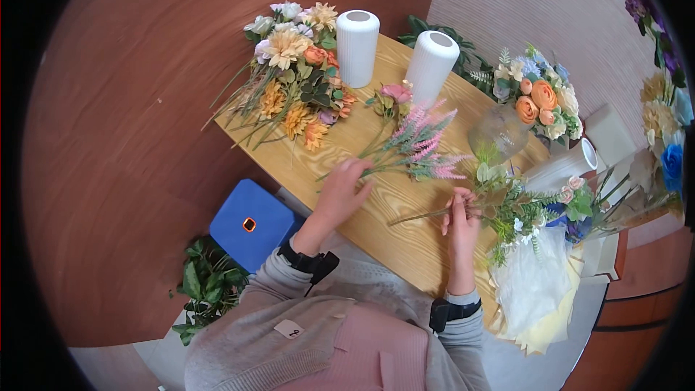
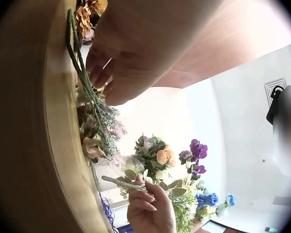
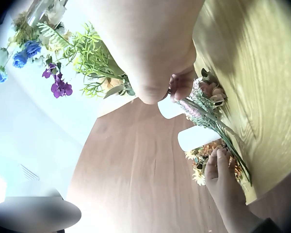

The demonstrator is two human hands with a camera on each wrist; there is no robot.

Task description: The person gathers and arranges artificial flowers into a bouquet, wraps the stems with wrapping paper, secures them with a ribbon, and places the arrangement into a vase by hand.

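pinching its stem between thumb and fingers, the right hand (image 1: 461, 226) is holding a leafy green spray (image 1: 515, 199) above the table (image 1: 380, 239), the bare stem end pointing toward the left hand (image 1: 340, 192). that hand's thumb and fingers are standing apart at the stems of a pink flower bunch (image 1: 423, 137), which is lying on the table nearer the person than two upright white vases (image 1: 357, 54); whether they are touching those stems, i cannot tell. the spray is probably weighing very little, its stem likely feeling stiff yet bendable, its leaf tips softer and prone to snagging. the bare stem, just below the leaves, seems to be offering the surest hold; squeezing the foliage would be risking crushed or loosened leaflets.
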